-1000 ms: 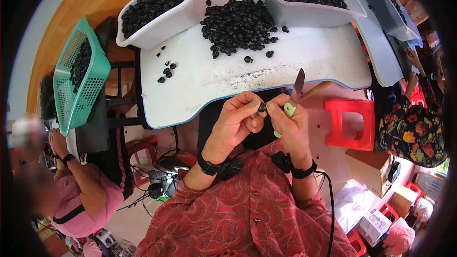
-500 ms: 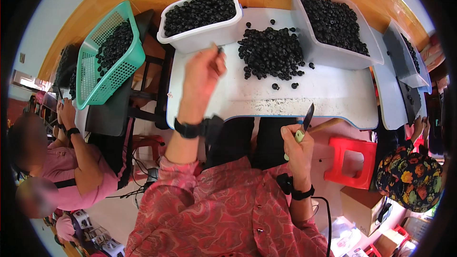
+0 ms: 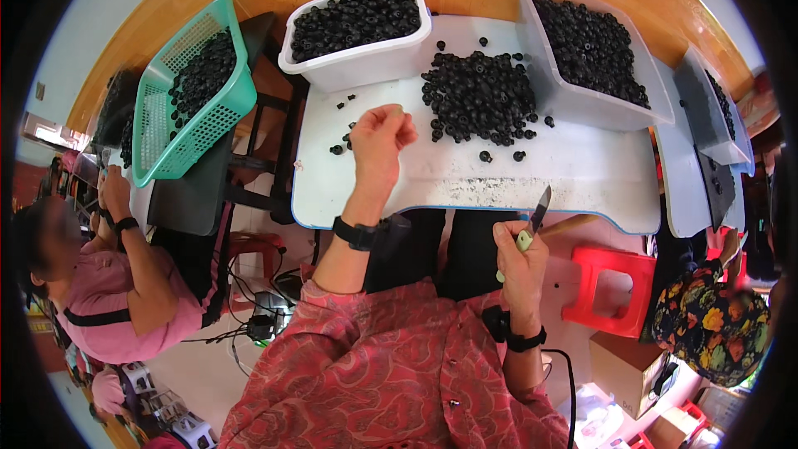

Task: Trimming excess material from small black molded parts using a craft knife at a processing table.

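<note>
In the head view, the left hand (image 3: 381, 145) is raised over the white surface (image 3: 582, 154), its fingers curled with the tips nearly together; whether they pinch anything, I cannot tell. The right hand (image 3: 521, 262) has its fingers closed around a knife (image 3: 525, 239) — pale green handle, pointed metal blade jutting past the fist. Bringing the 2 hands together carelessly could nick the left fingers on that bare blade. The black pieces (image 3: 478, 98), small, rounded and knobbly, lie heaped between a smooth white tub (image 3: 357, 69) and a translucent bin (image 3: 590, 106); a brushing wrist could roll some off the surface's curved front edge.
</note>
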`<state>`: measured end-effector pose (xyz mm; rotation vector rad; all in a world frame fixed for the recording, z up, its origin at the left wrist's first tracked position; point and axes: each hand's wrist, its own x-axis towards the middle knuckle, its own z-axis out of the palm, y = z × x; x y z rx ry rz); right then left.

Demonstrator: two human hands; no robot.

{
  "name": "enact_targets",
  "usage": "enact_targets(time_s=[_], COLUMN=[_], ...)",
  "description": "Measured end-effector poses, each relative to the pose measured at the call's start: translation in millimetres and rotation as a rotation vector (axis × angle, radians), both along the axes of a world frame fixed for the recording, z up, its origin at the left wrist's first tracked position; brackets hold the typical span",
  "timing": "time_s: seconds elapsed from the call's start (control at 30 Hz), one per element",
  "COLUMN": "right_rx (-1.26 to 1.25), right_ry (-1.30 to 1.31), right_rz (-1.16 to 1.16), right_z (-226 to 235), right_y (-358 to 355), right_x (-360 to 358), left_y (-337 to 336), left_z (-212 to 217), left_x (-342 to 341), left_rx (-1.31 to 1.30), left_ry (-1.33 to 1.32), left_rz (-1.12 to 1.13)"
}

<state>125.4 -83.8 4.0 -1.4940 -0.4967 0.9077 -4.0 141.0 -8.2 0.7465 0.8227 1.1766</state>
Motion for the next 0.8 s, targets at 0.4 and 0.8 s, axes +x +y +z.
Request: enact_targets(time_s=[0.4,0.8], right_rx=[-0.004,-0.023], right_ry=[-0.068,-0.11], right_rz=[-0.008,-0.011], right_z=[-2.7,-5.9], right_y=[-1.8,-5.3], right_x=[-0.5,2.1], left_y=[-66.2,-70.1], left_z=[-24.7,-20.9], left_x=[65.0,78.1], left_rx=[0.796,0.854], left_ry=[1.016,1.271], left_rz=[-0.141,-0.135])
